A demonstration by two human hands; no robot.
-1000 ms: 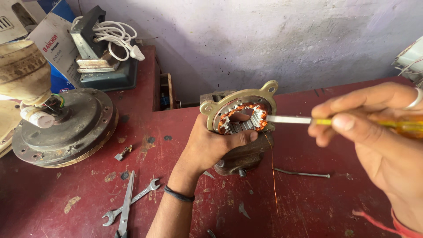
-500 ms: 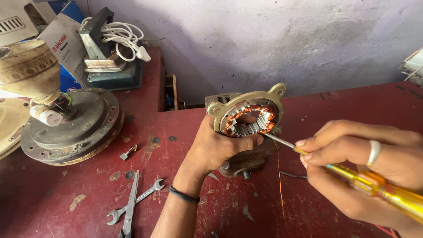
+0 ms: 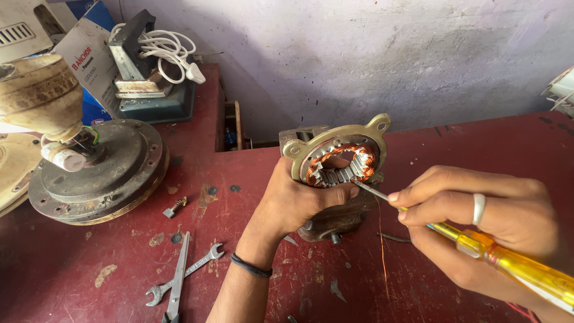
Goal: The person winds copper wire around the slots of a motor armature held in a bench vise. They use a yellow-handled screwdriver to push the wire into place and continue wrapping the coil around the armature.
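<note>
While our left hand wraps its fingers around the motor stator, holding it upright above the red desk, our right hand pinches a yellow-handled screwdriver, its tip touching the stator's lower edge by the copper windings. Left of us lie a spanner, scissors and a round fan housing.

A repair workshop — worn red bench, spanner, dismantled fan motor.
</note>
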